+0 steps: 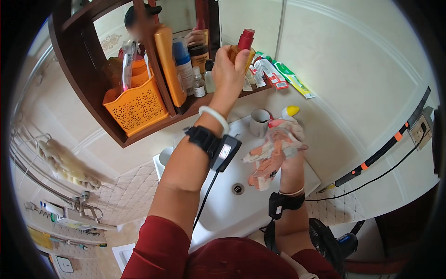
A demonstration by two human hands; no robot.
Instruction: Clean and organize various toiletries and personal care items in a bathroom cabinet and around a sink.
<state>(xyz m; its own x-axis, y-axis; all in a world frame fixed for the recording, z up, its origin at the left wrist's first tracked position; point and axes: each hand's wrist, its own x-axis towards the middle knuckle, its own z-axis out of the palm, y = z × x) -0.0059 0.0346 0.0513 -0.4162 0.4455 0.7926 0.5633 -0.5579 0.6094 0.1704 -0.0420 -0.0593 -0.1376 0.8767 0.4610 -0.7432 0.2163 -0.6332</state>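
My left hand [227, 76] reaches up to the wooden shelf and grips an amber bottle with a red cap [246, 39]. The bottle is at the shelf's edge; whether its base rests on it I cannot tell. Lower and to the right, a crumpled pink-and-white cloth [276, 146] hangs from my right hand [294, 162] above the white sink [216, 204]. The cloth covers most of that hand's fingers. A grey cup [259, 122] stands on the sink's back rim, close to the cloth.
Left of the bottle, the shelf [195, 104] carries an orange basket [137, 104], a tall orange bottle [169, 65] and small bottles. Toothpaste tubes [292, 76] lie at its right end. A yellow-topped container [291, 111] stands behind the sink. A black cable [376, 179] runs along the right wall.
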